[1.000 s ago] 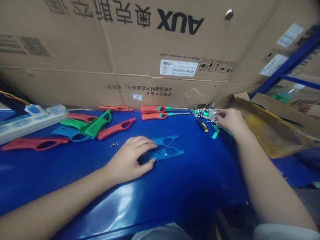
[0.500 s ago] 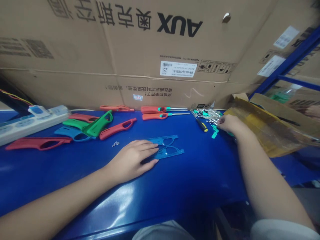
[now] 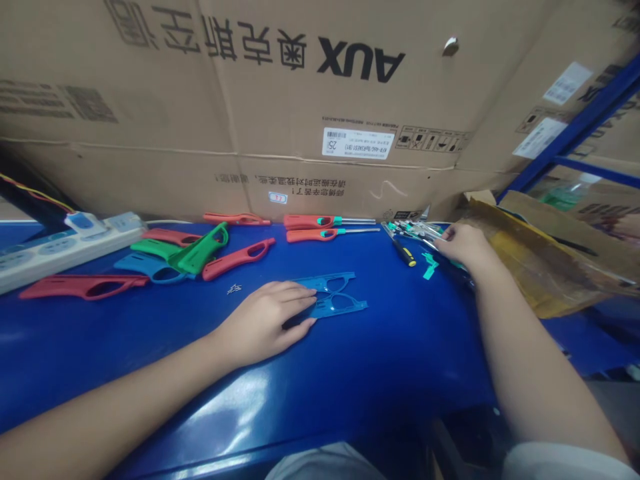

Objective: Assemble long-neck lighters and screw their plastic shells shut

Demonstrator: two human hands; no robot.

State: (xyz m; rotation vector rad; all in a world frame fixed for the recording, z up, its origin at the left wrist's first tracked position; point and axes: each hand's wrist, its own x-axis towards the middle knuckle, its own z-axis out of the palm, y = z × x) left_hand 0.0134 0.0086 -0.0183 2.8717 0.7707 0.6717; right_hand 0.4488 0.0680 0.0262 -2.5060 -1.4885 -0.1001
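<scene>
My left hand (image 3: pixel 265 320) lies flat on the blue table (image 3: pixel 150 347), fingers stretched over the left ends of two blue lighter shell halves (image 3: pixel 340 297). My right hand (image 3: pixel 463 243) reaches to the far right, its fingers curled at a pile of small metal and teal lighter parts (image 3: pixel 413 228); what they pinch is hidden. A small yellow-and-black screwdriver (image 3: pixel 404 253) lies just left of that hand, and a teal piece (image 3: pixel 429 267) lies below it.
Two assembled orange lighters (image 3: pixel 310 227) lie at the back. Red, green and blue shells (image 3: pixel 190 250) are scattered at the left, near a white power strip (image 3: pixel 65 243). Large cardboard boxes (image 3: pixel 300 100) wall the back. A yellow-brown bag (image 3: pixel 540 267) sits at the right.
My right hand has shifted slightly within the parts pile. My left hand's fingers have slid a little along the blue shells. The view has tilted slightly.
</scene>
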